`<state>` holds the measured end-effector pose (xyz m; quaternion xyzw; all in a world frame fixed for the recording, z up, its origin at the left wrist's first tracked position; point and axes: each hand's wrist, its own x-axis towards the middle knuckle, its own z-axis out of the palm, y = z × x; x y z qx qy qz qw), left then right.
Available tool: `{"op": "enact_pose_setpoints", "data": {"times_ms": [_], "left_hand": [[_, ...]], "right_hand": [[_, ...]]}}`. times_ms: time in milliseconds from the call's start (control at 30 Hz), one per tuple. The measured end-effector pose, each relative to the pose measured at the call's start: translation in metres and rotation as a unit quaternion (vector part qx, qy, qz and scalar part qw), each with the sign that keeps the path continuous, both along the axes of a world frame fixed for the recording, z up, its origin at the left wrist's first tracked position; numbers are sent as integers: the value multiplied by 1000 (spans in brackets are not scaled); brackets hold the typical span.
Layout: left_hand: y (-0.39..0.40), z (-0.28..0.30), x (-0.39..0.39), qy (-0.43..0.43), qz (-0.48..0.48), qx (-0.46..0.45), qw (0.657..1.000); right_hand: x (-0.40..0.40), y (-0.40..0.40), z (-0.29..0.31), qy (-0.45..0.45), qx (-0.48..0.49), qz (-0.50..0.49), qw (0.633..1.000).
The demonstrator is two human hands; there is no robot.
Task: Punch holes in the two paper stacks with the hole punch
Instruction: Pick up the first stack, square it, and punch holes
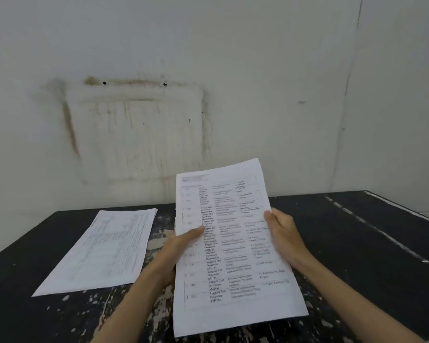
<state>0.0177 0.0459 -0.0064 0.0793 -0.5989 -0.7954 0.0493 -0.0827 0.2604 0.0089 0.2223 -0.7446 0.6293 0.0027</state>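
Both forearms reach in from the bottom edge and meet on a printed paper stack (233, 246) held up off the surface, its face turned toward the camera and its top edge tilted away toward the wall. Each grip is closed on this stack. The left hand (181, 246) clamps the left long edge, thumb lying across the printed face and the other fingers hidden behind the sheets. The right hand (282, 233) clamps the right long edge at much the same height, thumb tip on the front of the page and the rest of the fingers out of sight behind it. Between the two grips the page shows a table of blurred dark text in columns; the words are too soft to read reliably. Below the grips the stack hangs free, its bottom edge close to the camera and clear of the surface.

Left of the left grip, well apart from the held sheets, a second paper stack (99, 251) lies flat on the dark surface (357, 256), turned at a slant so its far corner points toward the held stack. Its print is faint and unreadable. The surface is black with worn pale flecks beneath the grips and a pale scuffed streak running right of the right grip. Beyond the grips stands a stained white wall (208, 70) with two small dark holes.
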Motion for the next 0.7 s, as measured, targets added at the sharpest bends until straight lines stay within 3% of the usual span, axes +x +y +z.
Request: {"op": "enact_pose_setpoints", "data": {"times_ms": [167,433,567,700], "left_hand": [[10,-4,-4,-4,27,-13,1000],[21,-11,-16,-54,79,-97,991],[18,-17,-23,-81,52,-50,994],[20,-20,-27,-93,-16,-3,996]], "right_hand": [[0,3,-5,-17,-25,10,1000],[-20,8,-6,-99,88,17,991],[-34,22,-3,-179,200,90,959],[-46,29,-6,-144,209,46,966]]}}
